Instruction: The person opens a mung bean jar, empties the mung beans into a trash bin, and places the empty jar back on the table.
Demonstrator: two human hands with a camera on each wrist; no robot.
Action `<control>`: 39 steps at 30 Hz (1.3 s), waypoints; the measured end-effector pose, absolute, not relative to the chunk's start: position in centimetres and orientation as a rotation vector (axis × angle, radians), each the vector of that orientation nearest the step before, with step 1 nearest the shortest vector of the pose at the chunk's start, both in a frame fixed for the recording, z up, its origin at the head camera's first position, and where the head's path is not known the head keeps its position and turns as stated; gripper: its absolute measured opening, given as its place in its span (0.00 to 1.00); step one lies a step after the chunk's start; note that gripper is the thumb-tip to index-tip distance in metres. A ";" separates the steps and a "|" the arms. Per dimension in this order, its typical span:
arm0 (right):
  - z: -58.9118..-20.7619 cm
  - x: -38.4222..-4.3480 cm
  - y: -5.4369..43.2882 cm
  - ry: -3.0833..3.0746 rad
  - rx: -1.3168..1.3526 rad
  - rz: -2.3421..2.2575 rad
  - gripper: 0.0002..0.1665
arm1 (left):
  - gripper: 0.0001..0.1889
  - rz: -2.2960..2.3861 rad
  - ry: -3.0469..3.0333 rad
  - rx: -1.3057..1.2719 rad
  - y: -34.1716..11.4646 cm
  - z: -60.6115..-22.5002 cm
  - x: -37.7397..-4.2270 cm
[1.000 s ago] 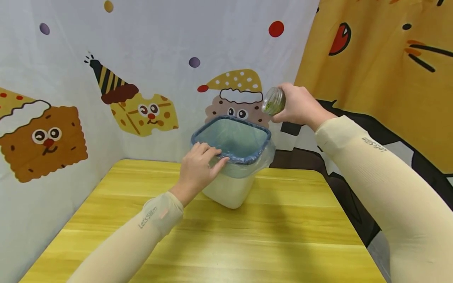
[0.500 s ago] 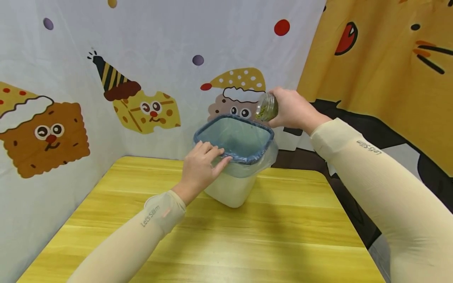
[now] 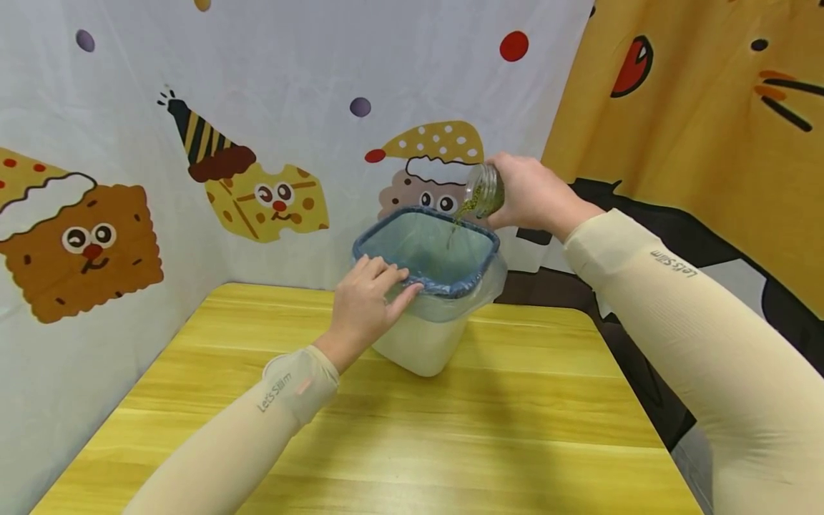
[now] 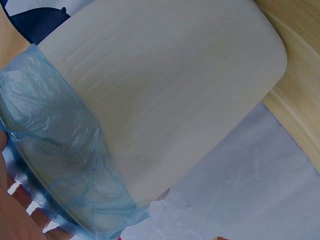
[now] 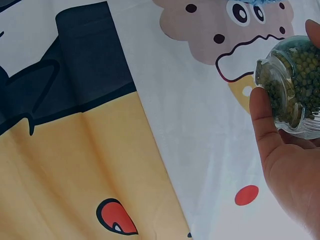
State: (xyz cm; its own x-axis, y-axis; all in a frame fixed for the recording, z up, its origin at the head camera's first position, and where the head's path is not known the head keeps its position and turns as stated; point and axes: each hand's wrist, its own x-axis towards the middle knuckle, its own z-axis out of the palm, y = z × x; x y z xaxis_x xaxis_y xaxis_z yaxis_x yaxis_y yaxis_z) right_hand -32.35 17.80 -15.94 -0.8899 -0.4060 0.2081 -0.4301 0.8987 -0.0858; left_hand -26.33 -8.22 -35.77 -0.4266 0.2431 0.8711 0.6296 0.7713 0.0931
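Observation:
My left hand point(image 3: 363, 304) grips the near-left rim of a whitish trash can point(image 3: 418, 347) on the table. A bluish plastic bag point(image 3: 460, 290) lines the can and folds over its rim. In the left wrist view, fingers point(image 4: 40, 218) show at the bag-covered rim. Over the can's far-right side, my right hand point(image 3: 531, 193) holds a clear jar point(image 3: 492, 189), tipped with its mouth to the left. Small green beans point(image 3: 465, 208) spill from it into the can. Several beans point(image 5: 306, 75) are still inside the jar in the right wrist view. The can's bottom is hidden.
The can stands toward the back of a yellow wood-grain table point(image 3: 399, 443). Close behind hangs a white cloth point(image 3: 277, 71) with cartoon prints. An orange curtain point(image 3: 695, 129) hangs at the right, beyond the table's edge.
My right hand has brought the jar left over the can and tipped it further, and beans now pour out. The left hand has stayed on the rim.

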 end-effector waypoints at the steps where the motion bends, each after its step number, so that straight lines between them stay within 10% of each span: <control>1: -15.9 -32.3 17.8 -2.872 0.646 0.186 0.54 | 0.15 -0.511 -2.010 -0.655 -8.2 -35.7 -26.3; 39: -15.5 -32.2 17.6 -2.834 0.681 0.105 0.54 | 0.16 -0.514 -1.968 -0.673 -8.0 -35.8 -26.6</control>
State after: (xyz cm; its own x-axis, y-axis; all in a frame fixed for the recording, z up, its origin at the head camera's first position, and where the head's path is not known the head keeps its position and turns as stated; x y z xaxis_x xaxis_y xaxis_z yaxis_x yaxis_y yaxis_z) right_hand -32.20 17.60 -15.51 -0.8671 -0.4403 0.2330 -0.4563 0.8897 -0.0168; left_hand -26.59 -8.01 -35.80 -0.3893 0.2429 0.8885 0.6461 0.7595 0.0755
